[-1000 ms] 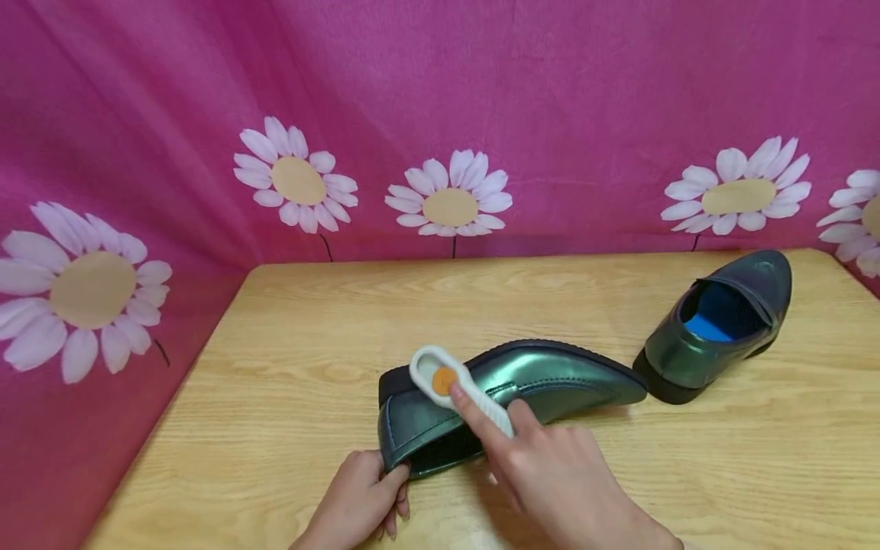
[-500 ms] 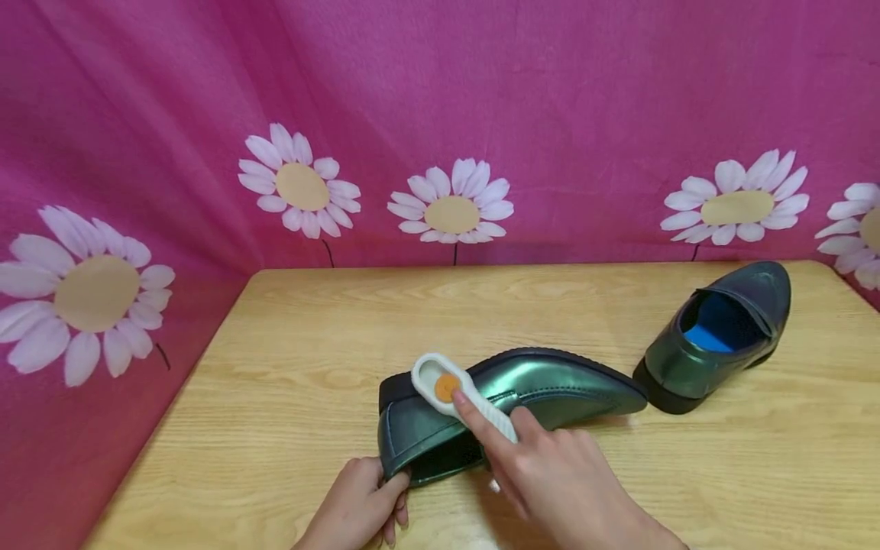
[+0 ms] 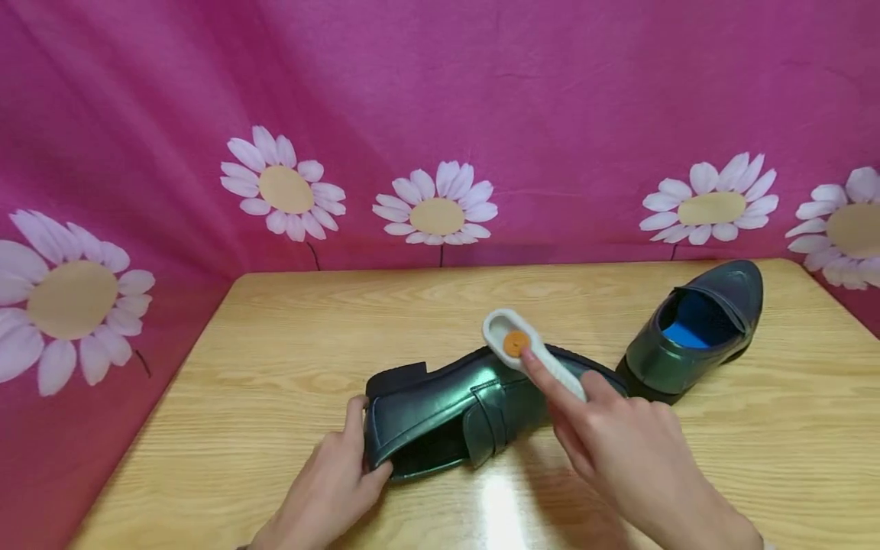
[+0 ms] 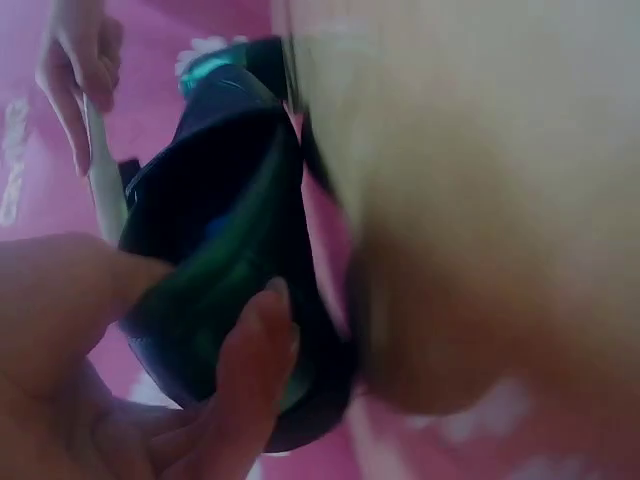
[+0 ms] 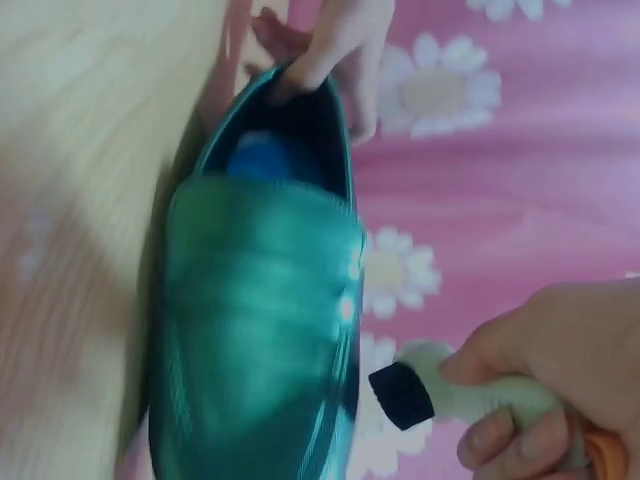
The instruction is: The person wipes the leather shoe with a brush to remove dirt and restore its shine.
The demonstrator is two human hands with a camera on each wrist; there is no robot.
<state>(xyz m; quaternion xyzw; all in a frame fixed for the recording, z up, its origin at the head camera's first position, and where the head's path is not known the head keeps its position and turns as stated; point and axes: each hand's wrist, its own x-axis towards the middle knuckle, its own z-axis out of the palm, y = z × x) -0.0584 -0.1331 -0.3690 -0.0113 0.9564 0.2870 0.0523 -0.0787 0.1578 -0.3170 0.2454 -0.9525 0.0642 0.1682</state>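
A dark green loafer (image 3: 429,412) lies tipped on its side, toe to the right, opening facing me. My left hand (image 3: 330,473) grips its heel, thumb at the rim of the opening and fingers behind; the left wrist view shows this hand (image 4: 230,390) pinching the heel collar. My right hand (image 3: 629,447) holds a white-handled brush (image 3: 560,370) by its grip, forefinger on the orange round button (image 3: 516,344). Short black bristles (image 5: 402,395) face the shoe in the right wrist view; whether they touch it I cannot tell.
The matching loafer (image 3: 677,355), with a blue insole, stands upright at the right, close to the toe of the held one. Both are on a wooden table (image 3: 275,344). Behind it hangs a pink cloth (image 3: 550,99) printed with white daisies.
The brush has moved right and up along the loafer, from near the heel toward the toe. My left hand has shifted higher around the heel, and the loafer has turned slightly.
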